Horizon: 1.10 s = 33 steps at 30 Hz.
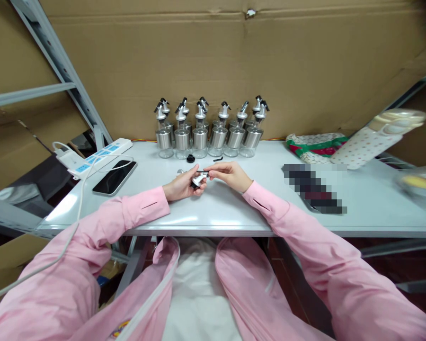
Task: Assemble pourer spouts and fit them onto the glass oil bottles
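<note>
My left hand [179, 187] is closed around a silver-and-black bottle pourer [198, 180], held low over the table. The fingertips of my right hand [230, 175] pinch a thin black lever [202, 172] at the pourer's spout end. Whether the lever is attached to the pourer, I cannot tell. Just beyond my hands lie a round black stopper [190, 158] and another bent black lever [217, 159]. A small silvery piece [180, 171] shows partly behind my left hand. Several glass-and-steel oil bottles [200, 140] with pourers on top stand in rows behind.
On the left are a power strip [104, 154] with a white cable and a phone [115, 178]. To the right lie a pixelated dark object [314, 189], a patterned cloth [315, 144] and a tilted dotted container [367, 144]. A cardboard wall [213, 61] closes off the back.
</note>
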### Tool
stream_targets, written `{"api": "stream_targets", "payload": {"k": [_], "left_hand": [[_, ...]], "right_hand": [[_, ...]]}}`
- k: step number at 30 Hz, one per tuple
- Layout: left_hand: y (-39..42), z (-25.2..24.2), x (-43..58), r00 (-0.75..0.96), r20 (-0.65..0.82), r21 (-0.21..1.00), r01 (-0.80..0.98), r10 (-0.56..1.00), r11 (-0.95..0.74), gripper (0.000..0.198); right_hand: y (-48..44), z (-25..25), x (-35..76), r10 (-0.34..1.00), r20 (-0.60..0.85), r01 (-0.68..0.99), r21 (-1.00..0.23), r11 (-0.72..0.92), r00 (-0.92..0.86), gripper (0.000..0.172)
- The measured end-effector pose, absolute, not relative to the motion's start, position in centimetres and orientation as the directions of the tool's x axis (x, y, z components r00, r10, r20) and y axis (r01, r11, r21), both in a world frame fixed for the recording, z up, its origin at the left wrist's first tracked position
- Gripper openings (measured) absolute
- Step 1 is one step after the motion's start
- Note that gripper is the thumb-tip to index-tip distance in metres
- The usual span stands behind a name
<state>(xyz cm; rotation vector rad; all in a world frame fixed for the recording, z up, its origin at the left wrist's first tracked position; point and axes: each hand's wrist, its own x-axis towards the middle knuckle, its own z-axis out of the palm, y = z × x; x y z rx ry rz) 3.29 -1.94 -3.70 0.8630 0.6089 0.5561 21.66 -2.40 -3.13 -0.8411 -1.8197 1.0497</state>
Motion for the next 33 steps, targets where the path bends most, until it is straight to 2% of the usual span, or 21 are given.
{"api": "stream_targets", "payload": {"k": [5, 19, 33], "left_hand": [[-1.94, -3.76, 3.33, 0.702, -0.254, 0.843, -0.176, 0.665, 0.508, 0.048], [-2.16, -3.39, 3.33, 0.705, -0.25, 0.858, -0.156, 0.664, 0.489, 0.047], [-1.83, -3.92, 3.26, 0.705, -0.249, 0.845, -0.177, 0.664, 0.505, 0.046]], "right_hand": [[-2.41, -3.16, 21.64, 0.829, 0.363, 0.156, -0.873, 0.462, -0.426, 0.029], [-2.43, -3.43, 21.6, 0.873, 0.313, 0.141, -0.911, 0.387, -0.374, 0.029], [-2.26, -3.33, 21.59, 0.828, 0.402, 0.177, -0.85, 0.496, -0.39, 0.022]]}}
